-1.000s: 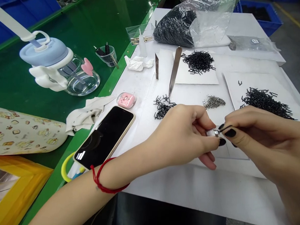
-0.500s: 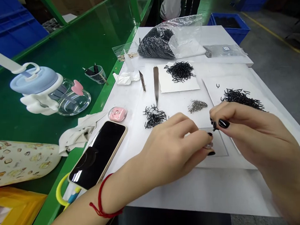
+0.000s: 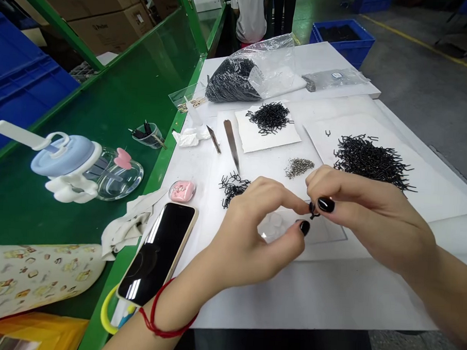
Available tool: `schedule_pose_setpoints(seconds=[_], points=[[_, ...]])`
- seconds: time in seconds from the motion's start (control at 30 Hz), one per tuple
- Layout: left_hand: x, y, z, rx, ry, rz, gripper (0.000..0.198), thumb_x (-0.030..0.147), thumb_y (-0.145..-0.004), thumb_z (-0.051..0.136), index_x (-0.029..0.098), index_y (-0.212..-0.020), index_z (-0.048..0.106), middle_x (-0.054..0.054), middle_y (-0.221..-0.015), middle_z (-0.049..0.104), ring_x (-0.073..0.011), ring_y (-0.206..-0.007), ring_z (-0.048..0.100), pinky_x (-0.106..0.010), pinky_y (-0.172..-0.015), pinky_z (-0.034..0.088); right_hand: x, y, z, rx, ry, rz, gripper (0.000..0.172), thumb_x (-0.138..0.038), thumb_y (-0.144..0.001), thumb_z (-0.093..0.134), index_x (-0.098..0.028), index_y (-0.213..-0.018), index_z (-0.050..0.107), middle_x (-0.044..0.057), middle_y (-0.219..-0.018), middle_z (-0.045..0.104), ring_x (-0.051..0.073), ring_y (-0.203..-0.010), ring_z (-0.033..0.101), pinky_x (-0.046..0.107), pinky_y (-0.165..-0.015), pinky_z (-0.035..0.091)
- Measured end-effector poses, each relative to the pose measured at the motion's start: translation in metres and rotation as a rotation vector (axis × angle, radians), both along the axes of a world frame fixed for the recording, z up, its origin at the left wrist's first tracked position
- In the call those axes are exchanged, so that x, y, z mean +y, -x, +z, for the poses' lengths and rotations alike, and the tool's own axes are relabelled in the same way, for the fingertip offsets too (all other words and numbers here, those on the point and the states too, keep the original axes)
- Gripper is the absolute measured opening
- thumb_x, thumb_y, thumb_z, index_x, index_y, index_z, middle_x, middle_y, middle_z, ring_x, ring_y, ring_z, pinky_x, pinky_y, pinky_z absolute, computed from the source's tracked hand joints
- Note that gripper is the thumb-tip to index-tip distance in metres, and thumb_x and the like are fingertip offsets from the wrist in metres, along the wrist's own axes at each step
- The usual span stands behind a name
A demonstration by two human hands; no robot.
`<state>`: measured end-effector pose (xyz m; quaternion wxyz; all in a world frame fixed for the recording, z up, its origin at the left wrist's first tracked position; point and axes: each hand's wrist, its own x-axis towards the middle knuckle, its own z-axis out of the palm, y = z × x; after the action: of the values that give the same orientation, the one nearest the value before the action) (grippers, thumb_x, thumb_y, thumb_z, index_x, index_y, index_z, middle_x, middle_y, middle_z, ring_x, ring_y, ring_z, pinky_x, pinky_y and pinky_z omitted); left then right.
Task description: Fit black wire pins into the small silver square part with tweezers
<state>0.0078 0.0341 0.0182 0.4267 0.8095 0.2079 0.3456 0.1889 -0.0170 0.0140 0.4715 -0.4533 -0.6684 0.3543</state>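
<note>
Small black forked piece (image 3: 314, 211) sits pinched between thumb and index finger of my right hand (image 3: 367, 217). My left hand (image 3: 260, 230) reaches in from the left, thumb and index finger apart, its index tip at the piece; I cannot tell if it touches. Partly hidden by the left hand, clear plastic (image 3: 272, 225) lies on the white surface. Similar black forked pieces form a small pile (image 3: 233, 188) beyond the left hand and a large pile (image 3: 373, 160) beyond the right. A heap of tiny metallic parts (image 3: 299, 167) lies between them.
Tweezers (image 3: 232, 146) and a pointed blade (image 3: 214, 139) lie beyond the left hand. Another black pile (image 3: 270, 117) rests on white card. A phone (image 3: 158, 254), pink case (image 3: 182, 191) and drink bottle (image 3: 90, 166) are left. A filled plastic bag (image 3: 233, 81) stands behind; a person (image 3: 250, 16) is beyond.
My right hand has moved left with the black piece, near my left fingertips. The left thumb and index finger have spread apart, and clear plastic now shows beneath them. The view has shifted slightly.
</note>
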Motion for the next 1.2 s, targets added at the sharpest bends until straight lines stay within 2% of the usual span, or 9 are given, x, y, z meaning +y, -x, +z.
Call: schedule_pose_setpoints(seconds=[0.3, 0.43, 0.7, 1.2], points=[[0.003, 0.002, -0.003, -0.094, 0.249, -0.036, 0.011, 0.005, -0.075, 0.062, 0.013, -0.080, 0.069, -0.007, -0.077, 0.069, -0.0206, -0.080, 0.061, -0.039, -0.079, 0.047, 0.000, -0.001, -0.001, -0.153, -0.146, -0.098, 0.019, -0.012, -0.089, 0.050, -0.019, -0.073, 0.057, 0.000, -0.070, 0.054, 0.011, -0.073, 0.049, 0.032, -0.072, 0.040], [0.005, 0.004, -0.004, -0.092, 0.287, -0.015, 0.011, 0.007, -0.076, 0.063, 0.015, -0.080, 0.068, -0.006, -0.077, 0.068, -0.0207, -0.079, 0.061, -0.039, -0.076, 0.047, 0.000, -0.001, -0.001, -0.190, -0.208, -0.116, 0.018, -0.013, -0.088, 0.054, -0.017, -0.070, 0.057, 0.001, -0.067, 0.054, 0.010, -0.070, 0.050, 0.030, -0.066, 0.041], [0.006, 0.004, -0.006, -0.093, 0.310, 0.010, 0.012, 0.008, -0.074, 0.064, 0.017, -0.078, 0.069, -0.005, -0.075, 0.068, -0.0206, -0.076, 0.060, -0.039, -0.072, 0.046, -0.002, 0.000, -0.002, -0.206, -0.266, -0.113, 0.015, -0.014, -0.087, 0.056, -0.017, -0.073, 0.057, 0.002, -0.069, 0.055, 0.012, -0.070, 0.052, 0.030, -0.062, 0.042], [0.010, 0.002, -0.010, -0.190, 0.262, -0.054, 0.018, 0.003, -0.072, 0.066, 0.019, -0.077, 0.072, -0.002, -0.072, 0.069, -0.0170, -0.076, 0.062, -0.034, -0.074, 0.050, -0.001, 0.001, -0.002, -0.197, -0.249, -0.090, 0.014, -0.013, -0.086, 0.056, -0.019, -0.073, 0.057, 0.002, -0.069, 0.057, 0.013, -0.069, 0.053, 0.031, -0.061, 0.042]])
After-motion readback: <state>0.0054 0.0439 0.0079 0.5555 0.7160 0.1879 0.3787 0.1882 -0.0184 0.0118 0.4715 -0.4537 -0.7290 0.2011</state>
